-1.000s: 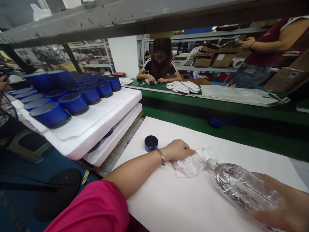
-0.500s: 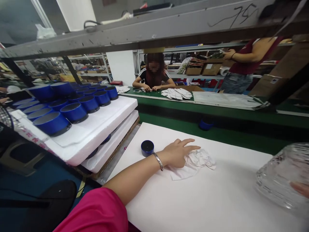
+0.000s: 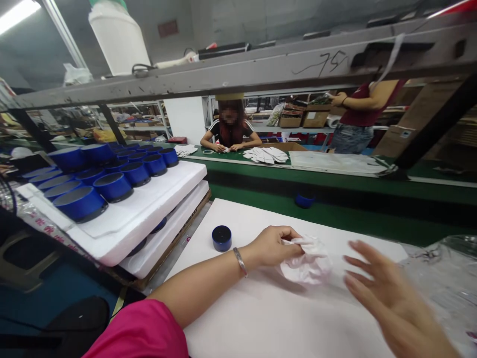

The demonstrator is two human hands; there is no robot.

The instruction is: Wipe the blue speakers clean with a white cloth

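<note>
On the white surface (image 3: 261, 318) the left hand (image 3: 272, 245) had its grip curled shut on a crumpled white cloth (image 3: 307, 261), pinching its near edge. The right hand (image 3: 391, 298), blurred, hovered just beside the cloth, fingers spread, holding nothing. A small blue speaker (image 3: 221, 237) stood near the left wrist, foam trays (image 3: 149, 199) beyond

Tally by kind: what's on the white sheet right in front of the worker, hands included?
Small blue round speaker: 1
Crumpled white cloth, gripped by the left hand: 1
Hands over the sheet, left plus the open, blurred right hand: 2
Total: 4
The blue speakers on the foam trays at left are off the sheet, not counted.
</note>
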